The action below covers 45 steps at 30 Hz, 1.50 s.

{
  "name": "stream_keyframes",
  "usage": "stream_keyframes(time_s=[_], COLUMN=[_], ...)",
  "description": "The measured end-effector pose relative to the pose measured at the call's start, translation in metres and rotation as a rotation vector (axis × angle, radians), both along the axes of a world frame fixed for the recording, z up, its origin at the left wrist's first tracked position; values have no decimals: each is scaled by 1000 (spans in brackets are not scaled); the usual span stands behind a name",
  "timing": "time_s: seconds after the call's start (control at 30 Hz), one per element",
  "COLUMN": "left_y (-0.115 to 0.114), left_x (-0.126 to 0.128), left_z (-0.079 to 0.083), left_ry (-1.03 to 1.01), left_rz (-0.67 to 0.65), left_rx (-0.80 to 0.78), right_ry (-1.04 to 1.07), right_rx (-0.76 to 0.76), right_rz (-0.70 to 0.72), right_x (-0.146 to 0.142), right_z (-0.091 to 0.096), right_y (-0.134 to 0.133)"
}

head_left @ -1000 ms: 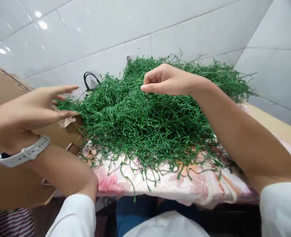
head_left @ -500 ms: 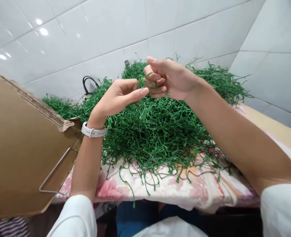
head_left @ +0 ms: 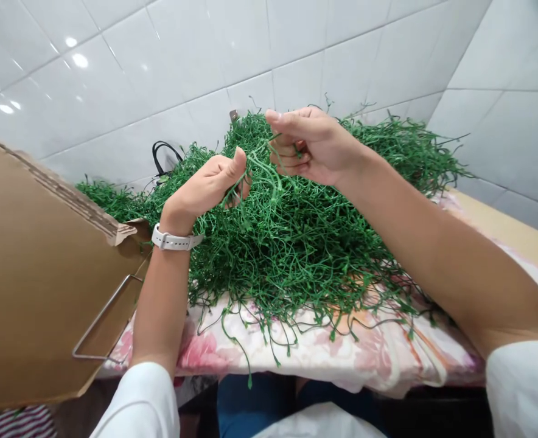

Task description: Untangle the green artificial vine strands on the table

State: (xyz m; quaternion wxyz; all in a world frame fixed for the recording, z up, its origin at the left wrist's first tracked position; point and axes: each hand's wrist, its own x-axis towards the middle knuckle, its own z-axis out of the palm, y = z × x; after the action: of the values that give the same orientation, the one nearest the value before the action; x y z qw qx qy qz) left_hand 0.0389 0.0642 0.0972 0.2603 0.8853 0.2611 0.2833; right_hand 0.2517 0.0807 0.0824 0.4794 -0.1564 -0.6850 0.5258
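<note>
A big tangled heap of thin green stems with small knobbed tips covers most of the table. Above it, my left hand, with a white watch band on the wrist, is closed on several green stems. These held stems fan out from its thumb and fingers towards the right. My right hand is close by on the right, fingers curled, with thumb and forefinger pinched at the tip of a stem. Part of another stem shows among its lower fingers.
A cardboard box stands on the left, a bent metal wire frame against its side. The table has a floral cloth. White tiled walls rise behind and to the right. A black loop handle pokes out behind the heap.
My left hand has drawn slightly left and its thumb has turned upward. The stems between the hands now spread more visibly. My right hand's thumb and forefinger have come together.
</note>
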Motion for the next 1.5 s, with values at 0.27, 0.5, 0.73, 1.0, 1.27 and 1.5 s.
stream_keyframes(time_s=[0.27, 0.5, 0.73, 1.0, 1.27, 1.5], left_y=[2, 9, 7, 6, -8, -25], left_x=[-55, -59, -31, -24, -26, -64], left_z=[20, 15, 11, 4, 25, 42], left_ry=[-357, -192, 68, 79, 287, 254], left_rz=[-113, 60, -14, -78, -21, -102], left_rx=[-10, 67, -58, -89, -104, -108], right_ry=[316, -224, -355, -406, -452, -210], right_rx=[15, 134, 362, 447, 451, 465], right_rz=[-375, -482, -319, 38, -28, -632], right_x=[69, 51, 24, 15, 22, 69], right_z=[20, 8, 9, 8, 9, 23], right_y=[20, 22, 5, -6, 3, 9])
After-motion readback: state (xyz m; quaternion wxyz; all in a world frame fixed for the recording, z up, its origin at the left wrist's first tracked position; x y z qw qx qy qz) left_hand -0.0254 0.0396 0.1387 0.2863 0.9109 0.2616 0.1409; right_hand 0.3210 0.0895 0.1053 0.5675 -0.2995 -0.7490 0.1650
